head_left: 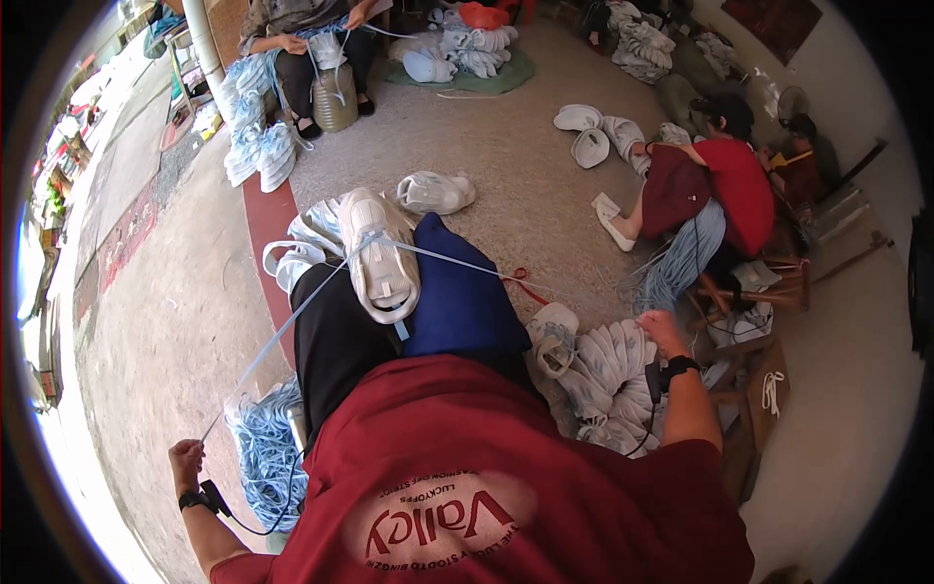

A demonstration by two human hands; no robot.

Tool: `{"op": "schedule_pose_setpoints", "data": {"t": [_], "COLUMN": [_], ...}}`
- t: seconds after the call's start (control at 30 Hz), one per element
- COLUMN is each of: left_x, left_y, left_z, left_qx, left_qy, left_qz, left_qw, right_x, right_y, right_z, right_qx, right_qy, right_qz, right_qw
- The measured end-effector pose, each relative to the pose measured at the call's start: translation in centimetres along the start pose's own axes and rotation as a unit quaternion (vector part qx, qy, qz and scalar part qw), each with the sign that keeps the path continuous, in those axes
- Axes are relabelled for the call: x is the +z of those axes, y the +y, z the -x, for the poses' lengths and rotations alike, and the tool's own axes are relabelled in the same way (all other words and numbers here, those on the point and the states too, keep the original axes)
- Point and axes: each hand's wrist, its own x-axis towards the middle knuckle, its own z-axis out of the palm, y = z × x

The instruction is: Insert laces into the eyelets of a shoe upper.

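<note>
A white sneaker [375,219] rests on my lap, partly over a dark blue cloth [457,311]. One pale blue shoelace [275,339] is threaded through its upper, and both ends stretch out to the sides. At the lower left, my left hand [187,463] is closed on one end, arm held wide. The other end runs toward my right hand [664,334], whose fingers are closed out to the right; the lace grows faint close to it. Below that hand lies a pile of white shoe uppers [613,375].
Pale blue laces [261,457] lie heaped by my left leg. Another white shoe [435,193] sits beyond my knees. A person in red [730,185] works at the right, and a seated person's hands [292,44] hold laces at the far left. Wooden stools [778,282] stand right.
</note>
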Motion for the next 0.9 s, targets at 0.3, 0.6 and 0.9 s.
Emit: {"op": "schedule_pose_setpoints", "data": {"t": [0.3,0.6,0.9], "left_x": [-7.7,-9.5,2.2], "left_y": [-9.7,-14.4,-12.3], "left_z": [6.5,7.1,3.4], "left_qx": [-0.113,-0.156,-0.246], "left_qy": [0.056,0.094,0.067], "left_qz": [0.001,-0.039,-0.009], "left_qw": [0.992,0.982,0.967], "right_x": [-7.9,-8.6,-10.6], "right_y": [11.2,9.6,12.6], "right_z": [10.2,12.6,11.3], "right_qx": [0.152,0.256,0.336], "right_qy": [0.093,0.089,0.108], "right_qz": [-0.097,0.039,0.238], "right_qw": [0.979,0.962,0.905]}}
